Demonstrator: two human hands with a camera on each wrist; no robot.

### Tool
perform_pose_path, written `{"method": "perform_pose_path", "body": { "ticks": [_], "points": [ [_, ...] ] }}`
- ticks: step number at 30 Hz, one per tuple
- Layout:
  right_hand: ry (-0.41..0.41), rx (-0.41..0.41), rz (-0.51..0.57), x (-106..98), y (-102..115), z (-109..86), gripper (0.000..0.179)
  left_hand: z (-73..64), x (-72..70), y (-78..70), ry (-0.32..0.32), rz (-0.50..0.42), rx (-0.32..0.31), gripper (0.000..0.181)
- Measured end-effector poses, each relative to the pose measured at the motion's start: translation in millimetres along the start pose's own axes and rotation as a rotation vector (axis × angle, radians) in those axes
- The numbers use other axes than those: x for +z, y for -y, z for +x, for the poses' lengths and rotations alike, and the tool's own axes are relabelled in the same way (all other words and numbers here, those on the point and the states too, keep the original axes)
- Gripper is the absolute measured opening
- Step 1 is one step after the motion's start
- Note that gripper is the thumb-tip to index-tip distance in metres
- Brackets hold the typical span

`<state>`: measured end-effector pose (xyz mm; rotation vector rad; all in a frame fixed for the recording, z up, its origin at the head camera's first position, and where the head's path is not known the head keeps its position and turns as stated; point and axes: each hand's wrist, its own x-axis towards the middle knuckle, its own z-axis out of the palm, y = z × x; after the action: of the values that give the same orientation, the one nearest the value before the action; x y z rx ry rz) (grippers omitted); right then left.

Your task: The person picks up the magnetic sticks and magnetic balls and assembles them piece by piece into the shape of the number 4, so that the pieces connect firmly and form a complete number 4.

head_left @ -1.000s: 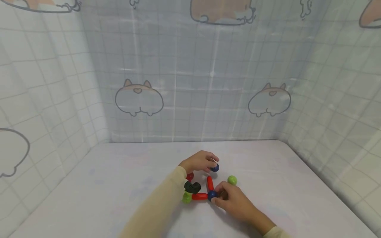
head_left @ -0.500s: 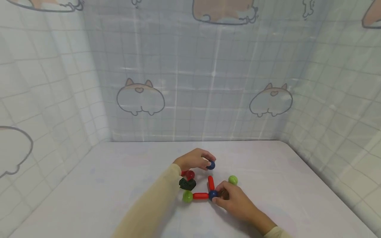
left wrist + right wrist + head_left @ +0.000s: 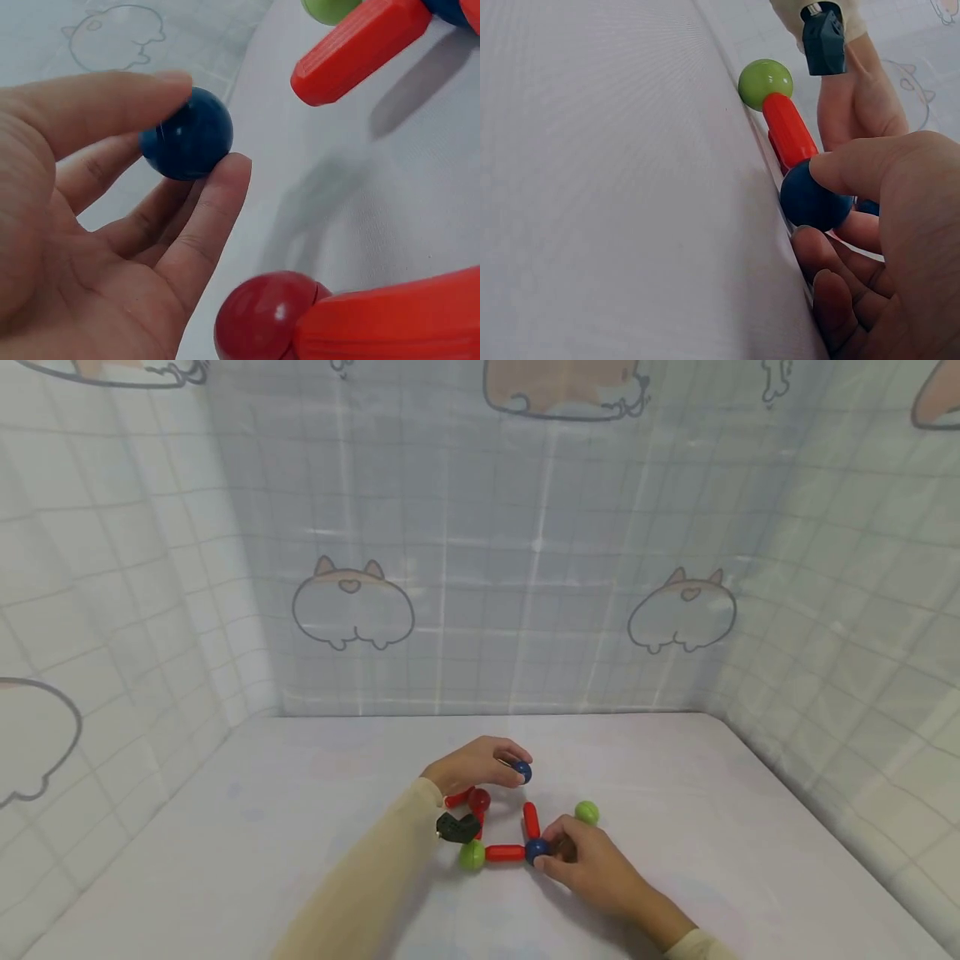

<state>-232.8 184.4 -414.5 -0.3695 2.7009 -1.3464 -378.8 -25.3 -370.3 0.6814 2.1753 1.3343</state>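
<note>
Pinching, farther out: the left hand [image 3: 480, 764] holds a blue ball [image 3: 522, 772] with its thumb on one side and fingers on the other; the ball is apart from every stick
Pinching, nearer: the right hand [image 3: 592, 860] grips a second blue ball [image 3: 536, 852] between thumb and fingers, low at the white table [image 3: 225, 843]
Red sticks: a side stick [image 3: 505, 853] joins the second blue ball to a near green ball [image 3: 472, 855]; an upper stick [image 3: 531, 821] points away from the person, its far end bare
Red ball: a red ball [image 3: 479, 800] sits beside the left wrist, touching a short red stick [image 3: 459, 797]; more red shows between it and the near green ball, partly covered
Far green ball: another green ball [image 3: 587, 812] lies just beyond the right knuckles; any link is hidden
Left cuff: a dark device [image 3: 456, 828] sits by the pale sleeve [image 3: 360, 868]
Backdrop: a gridded sheet [image 3: 480, 652] bears cartoon dogs
</note>
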Motion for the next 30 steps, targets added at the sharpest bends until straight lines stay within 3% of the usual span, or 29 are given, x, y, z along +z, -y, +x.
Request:
{"method": "perform_pose_path", "body": {
  "ticks": [6, 16, 30],
  "points": [
    [0.013, -0.005, -0.010, 3.3, -1.3, 3.0, 0.031, -1.2, -5.0, 7.9, -0.025, 0.056, -0.029, 0.042],
    [0.005, 0.017, -0.014, 2.6, 1.4, 3.5, 0.033, -1.3, -6.5, 4.0, 0.023, 0.193, -0.011, 0.033],
    [-0.001, 0.008, 0.005, -1.2, -3.4, 0.5, 0.033, -0.2, -1.3, 2.0, 0.071, 0.249, -0.028, 0.029]
  ]
}}
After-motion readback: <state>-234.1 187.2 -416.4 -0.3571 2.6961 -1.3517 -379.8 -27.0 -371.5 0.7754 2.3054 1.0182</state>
